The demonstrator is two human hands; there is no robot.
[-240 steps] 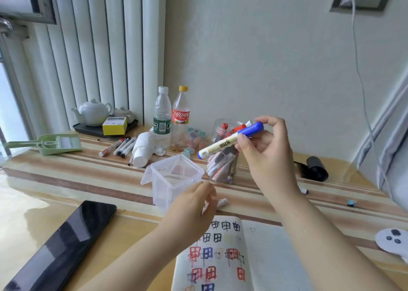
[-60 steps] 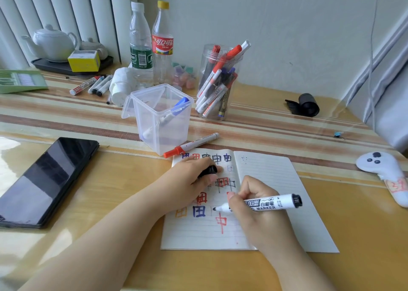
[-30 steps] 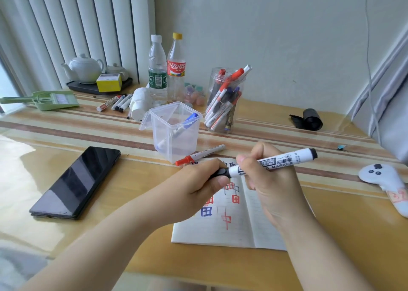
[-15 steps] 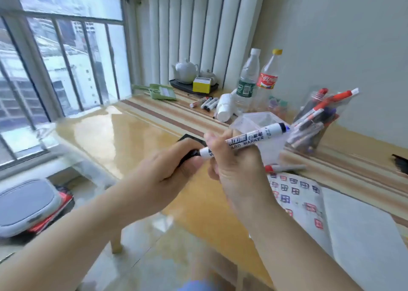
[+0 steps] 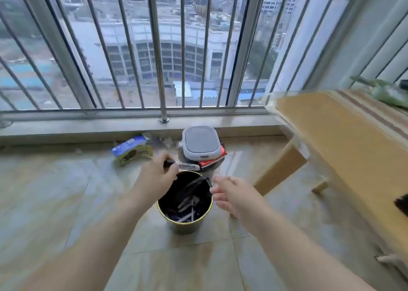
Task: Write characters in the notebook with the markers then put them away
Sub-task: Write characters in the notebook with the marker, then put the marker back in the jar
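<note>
Both hands now over the floor bin (image 5: 185,211), away from the notebook: left hand (image 5: 157,176) pinches the capped marker (image 5: 184,165), right hand (image 5: 231,197) spread empty; discard likely.

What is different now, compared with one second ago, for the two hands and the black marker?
The view swung from the table down to the bin on the floor. The marker passed to the left hand, now above the bin's rim. The right hand let go and is open. Unchanged: the marker is held, not dropped.
</note>
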